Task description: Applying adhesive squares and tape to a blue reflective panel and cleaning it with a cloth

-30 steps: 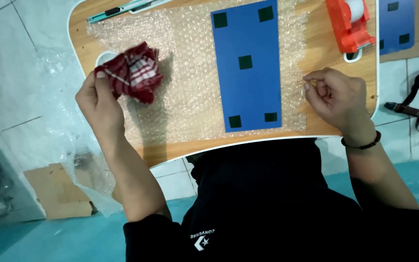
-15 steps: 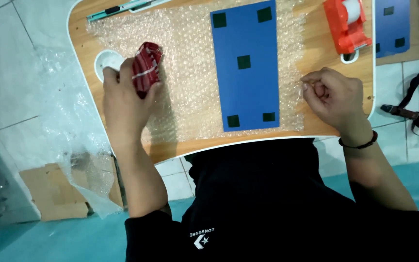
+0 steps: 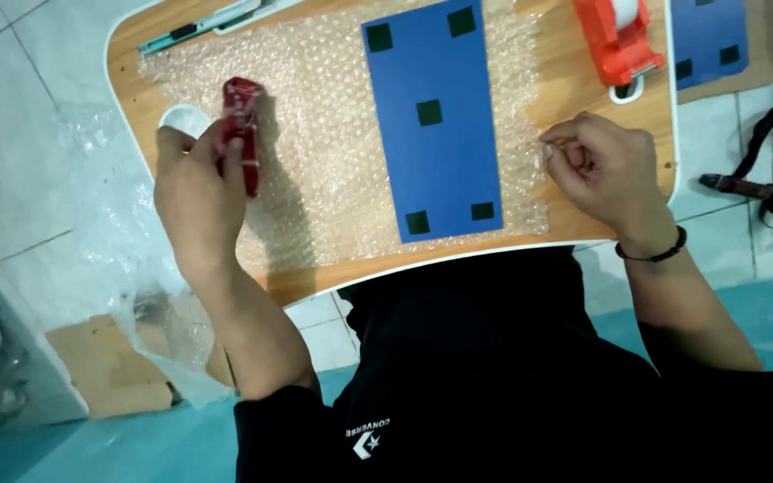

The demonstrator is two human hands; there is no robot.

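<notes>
Table [image 3: 583,80]: wooden, bubble wrap [image 3: 324,152] spread over it.
Blue panel [image 3: 436,152]: lies on wrap, right of centre.
Tape dispenser [image 3: 617,40]: far right, red.
Left hand [image 3: 197,201]: closed around red cloth bundle [image 3: 242,125], held upright over wrap's left part.
Right hand [image 3: 606,170]: fingers pinching wrap's right edge.
Change: cloth, loose and open a second ago, is now tightly rolled.

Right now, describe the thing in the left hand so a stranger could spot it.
Start at the wooden table covered with bubble wrap. Over its left side, the left hand grips a red checked cloth, bunched narrow. It is smaller and softer than the orange-red tape dispenser.
</notes>
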